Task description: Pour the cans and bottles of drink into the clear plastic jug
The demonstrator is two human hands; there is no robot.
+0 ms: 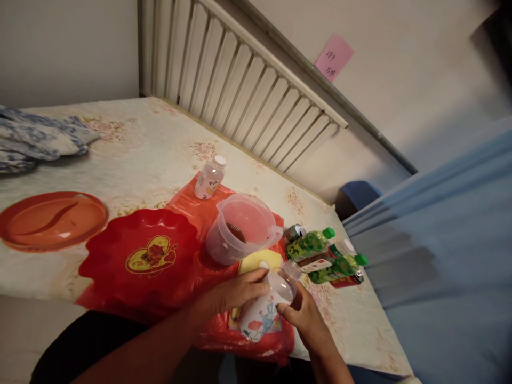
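A clear plastic bottle with a flower print [262, 314] leans between my two hands, its uncapped neck pointing up and to the right. My right hand [306, 317] grips its right side, thumb across the front. From the left, my left hand [240, 290] holds it near the shoulder, with the fingers partly hidden. A small white cap [263, 264] shows by my left fingertips; whether they touch it I cannot tell. Beneath lies a yellow cloth-like item [254, 260] on red plastic sheeting [224, 333]. Just beyond stands a translucent measuring jug [228, 245] with something dark inside.
A red scalloped tray [108, 250] and an orange oval dish [64, 216] sit to the left. Behind stands a capped bottle [210, 178]. Green-capped bottles [314, 242] and cans [295, 233] lie at right. A metal railing [240, 80] borders the back; a blue curtain [440, 240] hangs right.
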